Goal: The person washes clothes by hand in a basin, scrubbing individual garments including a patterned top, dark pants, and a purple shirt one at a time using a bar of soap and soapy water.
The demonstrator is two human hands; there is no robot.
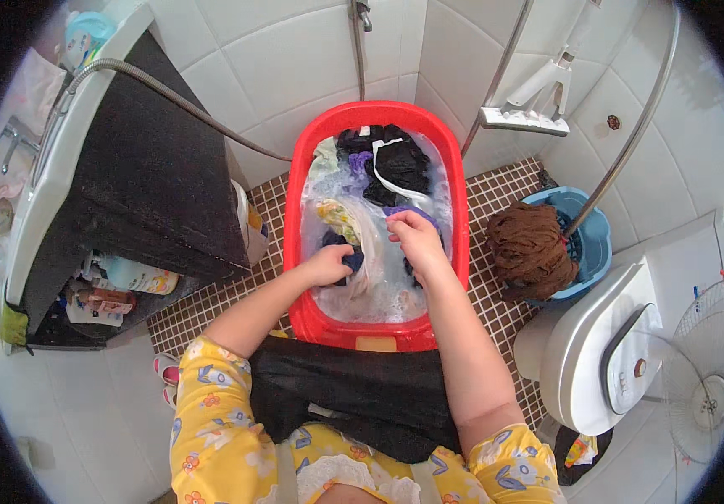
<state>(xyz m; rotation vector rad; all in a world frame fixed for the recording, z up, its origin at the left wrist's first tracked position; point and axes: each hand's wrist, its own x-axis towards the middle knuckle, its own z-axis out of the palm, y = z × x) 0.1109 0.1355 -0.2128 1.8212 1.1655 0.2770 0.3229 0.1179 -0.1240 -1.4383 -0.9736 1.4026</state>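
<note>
A red plastic tub (pixel 295 210) holds sudsy water and soaking clothes. My left hand (pixel 328 265) is closed on a dark navy cloth (pixel 353 257) at the tub's left side. Over the water's right half, my right hand (pixel 417 238) has its fingers pinched together; whatever they hold is too small to make out. Between the hands lies a pale whitish cloth (pixel 370 252), with a yellow patterned cloth (pixel 338 217) beside it. Black clothes (pixel 402 170) with a white strap float at the far end, near a purple piece (pixel 358 163) and a pale green cloth (pixel 324 160).
Right of the tub, a brown mop (pixel 530 252) rests in a blue bucket (pixel 605 239), before a white toilet (pixel 580 370). A dark washbasin cabinet (pixel 143 168) stands at left, a shower hose (pixel 185 102) running from it to the tub. A squeegee mop (pixel 526 120) leans on the tiles.
</note>
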